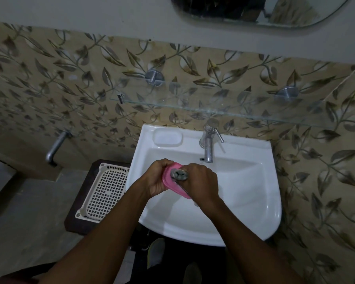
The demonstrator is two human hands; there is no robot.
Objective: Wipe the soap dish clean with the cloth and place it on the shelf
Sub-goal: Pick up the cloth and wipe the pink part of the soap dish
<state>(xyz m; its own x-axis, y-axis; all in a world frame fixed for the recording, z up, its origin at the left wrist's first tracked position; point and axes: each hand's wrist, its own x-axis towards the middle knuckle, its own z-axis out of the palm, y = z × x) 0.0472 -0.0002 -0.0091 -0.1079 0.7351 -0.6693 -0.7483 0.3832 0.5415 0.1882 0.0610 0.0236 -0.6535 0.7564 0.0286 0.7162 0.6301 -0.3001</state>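
Over the white sink basin [244, 191] I hold a pink soap dish [169, 177], tilted on its side. My left hand [157, 179] grips its left edge. My right hand [201, 181] presses a bunched grey cloth [179, 174] against the dish's upper face; a bit of cloth hangs below the hand. The glass shelf [213, 110] is fixed to the tiled wall above the sink, on two round metal brackets, with nothing on it.
A chrome tap [208, 144] stands at the back of the sink, beside a moulded soap recess [168, 136]. A white perforated basket [103, 191] rests on a dark stool to the left. A wall spout [56, 145] sticks out further left. A mirror [254, 9] hangs above.
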